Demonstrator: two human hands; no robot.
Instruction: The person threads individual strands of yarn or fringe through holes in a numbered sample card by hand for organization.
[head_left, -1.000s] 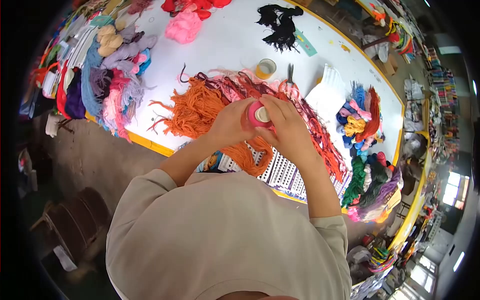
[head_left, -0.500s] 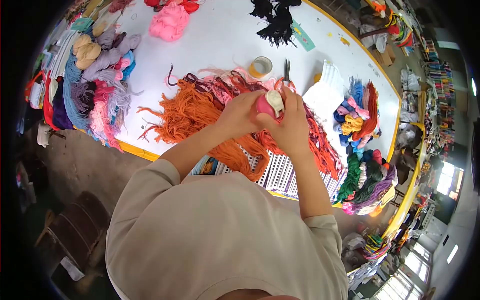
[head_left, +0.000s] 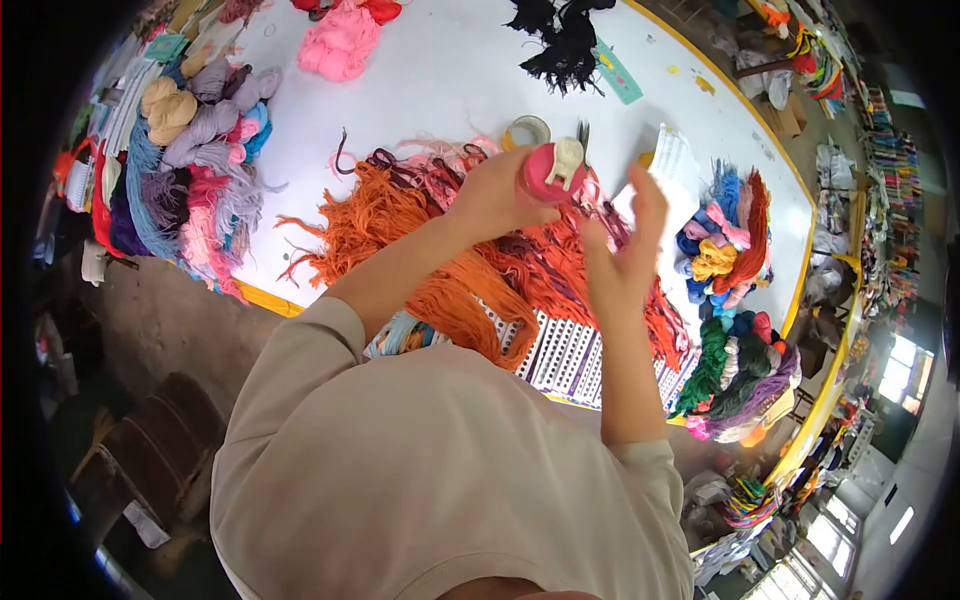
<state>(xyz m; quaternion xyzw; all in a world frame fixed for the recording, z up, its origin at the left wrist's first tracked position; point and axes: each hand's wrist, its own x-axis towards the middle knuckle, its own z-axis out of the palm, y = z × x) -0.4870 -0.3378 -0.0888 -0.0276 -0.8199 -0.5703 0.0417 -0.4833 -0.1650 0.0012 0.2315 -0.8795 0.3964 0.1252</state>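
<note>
My left hand (head_left: 497, 196) grips a pink container with a cream cap (head_left: 552, 172), held above the yarn near the middle of the table. To its right, my right hand (head_left: 625, 250) is raised with thumb and fingers apart, holding nothing. Below both hands lie orange yarn (head_left: 375, 225) and red and dark strands (head_left: 545, 262). Just beyond the container are a tape roll (head_left: 526, 132) and the dark tips of a tool (head_left: 583, 134). White sheets with rows of dark dots (head_left: 567, 358) lie under the yarn at the near edge.
Mixed yarn bundles (head_left: 205, 140) cover the table's left end. More colored skeins (head_left: 722, 245) lie at the right, near a white cloth (head_left: 672, 180). Pink yarn (head_left: 338, 45), black yarn (head_left: 557, 45) and a green strip (head_left: 618, 75) are at the far side.
My right hand has let go of the pink container and moved right and slightly down, its fingers spreading. The container, in my left hand, has risen slightly in view and turned.
</note>
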